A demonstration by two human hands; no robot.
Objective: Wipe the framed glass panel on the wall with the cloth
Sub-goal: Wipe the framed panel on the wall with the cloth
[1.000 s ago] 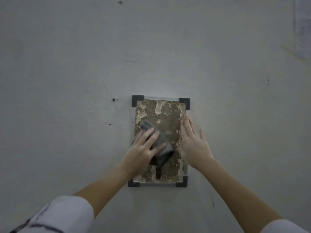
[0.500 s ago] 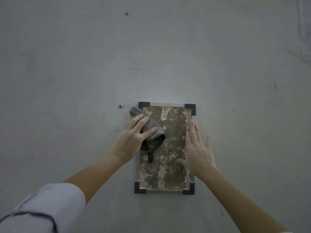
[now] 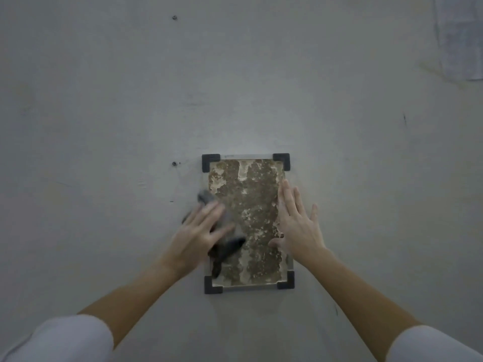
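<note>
Gripping loosely, the left hand (image 3: 194, 237) presses a dark cloth (image 3: 226, 248) flat against the left edge of the framed glass panel (image 3: 247, 220), fingers spread over it and blurred. To wipe well, I'd judge, keep the palm flat and work in overlapping strokes towards the middle, right into the black corner brackets (image 3: 210, 162). Further right, the right hand (image 3: 298, 223) lies open, empty, flat on the panel's right edge, steadying it against the wall (image 3: 366, 126). No writing or label can be read.
</note>
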